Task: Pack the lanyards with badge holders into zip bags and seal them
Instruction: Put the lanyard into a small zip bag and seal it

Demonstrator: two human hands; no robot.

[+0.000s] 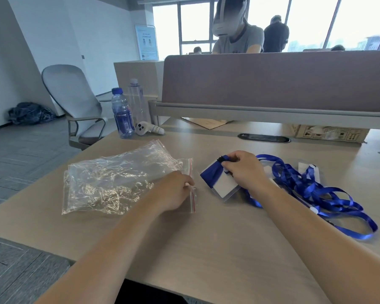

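A stack of clear zip bags (119,181) with red seal lines lies on the left of the wooden table (206,238). My left hand (176,191) pinches the top bag's zip edge near its right end. My right hand (244,170) grips a folded blue lanyard with its clear badge holder (219,183), just right of the bag's mouth. The holder's white card tilts down toward the table. A loose pile of several blue lanyards with badge holders (316,189) lies to the right of my right hand.
Two water bottles (123,113) and a white controller (148,128) stand at the table's far left. A brown desk divider (272,82) runs across the back, with a cardboard box (329,132) under it. An office chair (75,102) stands left of the table. People sit beyond the divider.
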